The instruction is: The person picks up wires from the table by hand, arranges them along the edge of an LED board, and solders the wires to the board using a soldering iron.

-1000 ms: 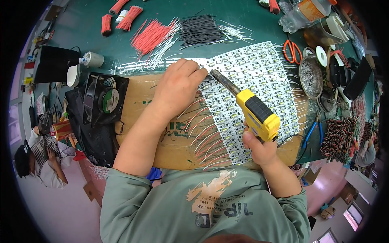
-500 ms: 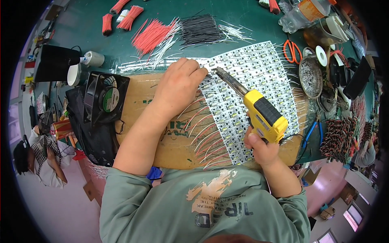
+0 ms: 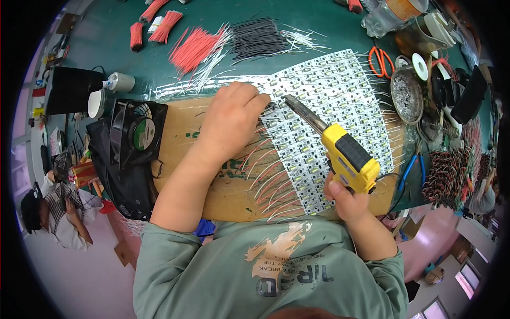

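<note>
A white panel of small circuit boards (image 3: 332,111) lies on a brown cardboard sheet (image 3: 180,127), with red and white wires (image 3: 268,178) trailing off its left edge. My left hand (image 3: 234,114) is at the panel's upper left edge, thumb and fingers pinched together on what looks like a thin wire, mostly hidden by the fingers. My right hand (image 3: 348,199) is wrapped round the grip of a yellow and black soldering gun (image 3: 350,157). The gun's dark metal tip is over the panel, a short way right of my left fingertips; I cannot tell whether it touches.
Past the panel lie red wires (image 3: 194,50), black wires (image 3: 258,38) and white wires. A black fan (image 3: 135,133) stands at left. To the right are orange-handled scissors (image 3: 380,63), a metal dish (image 3: 406,95), blue-handled pliers (image 3: 411,170) and a wire heap (image 3: 451,178). Another person (image 3: 66,212) sits far left.
The view has shifted slightly. My left hand and the soldering gun's tip have both come a little nearer to me along the panel's left edge. Both grips stay the same.
</note>
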Demonstrator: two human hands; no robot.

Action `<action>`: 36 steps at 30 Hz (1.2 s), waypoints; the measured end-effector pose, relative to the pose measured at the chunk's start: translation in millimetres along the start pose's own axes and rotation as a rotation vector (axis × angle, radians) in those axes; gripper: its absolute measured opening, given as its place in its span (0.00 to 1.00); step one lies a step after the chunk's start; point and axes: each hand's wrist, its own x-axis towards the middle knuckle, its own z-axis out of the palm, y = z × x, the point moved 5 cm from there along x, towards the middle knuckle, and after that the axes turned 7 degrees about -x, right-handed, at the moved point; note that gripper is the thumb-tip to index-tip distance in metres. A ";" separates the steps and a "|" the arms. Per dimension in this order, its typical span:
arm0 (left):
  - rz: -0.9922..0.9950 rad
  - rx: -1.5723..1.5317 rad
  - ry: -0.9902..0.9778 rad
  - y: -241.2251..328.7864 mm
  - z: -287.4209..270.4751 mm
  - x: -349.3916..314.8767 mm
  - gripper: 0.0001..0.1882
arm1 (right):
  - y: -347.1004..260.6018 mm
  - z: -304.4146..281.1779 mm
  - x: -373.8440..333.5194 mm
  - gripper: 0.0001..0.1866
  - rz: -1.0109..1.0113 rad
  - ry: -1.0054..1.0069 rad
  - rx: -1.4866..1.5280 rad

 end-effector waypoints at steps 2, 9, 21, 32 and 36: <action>-0.015 0.010 -0.012 -2.9 1.8 -0.9 0.11 | -0.5 -0.4 1.7 0.14 0.040 -0.008 0.068; -0.052 0.013 -0.054 -2.7 4.2 -0.6 0.12 | -2.1 8.4 12.1 0.12 0.072 -0.021 0.011; -0.079 -0.029 -0.053 -2.1 3.8 2.2 0.10 | -3.7 12.8 19.0 0.16 0.051 -0.009 -0.079; -0.076 -0.029 -0.055 -2.1 4.7 1.3 0.11 | -3.2 12.9 18.5 0.19 0.059 -0.012 -0.136; -0.078 -0.030 -0.061 -1.6 5.2 1.7 0.11 | -5.4 14.0 19.9 0.18 0.067 -0.017 -0.120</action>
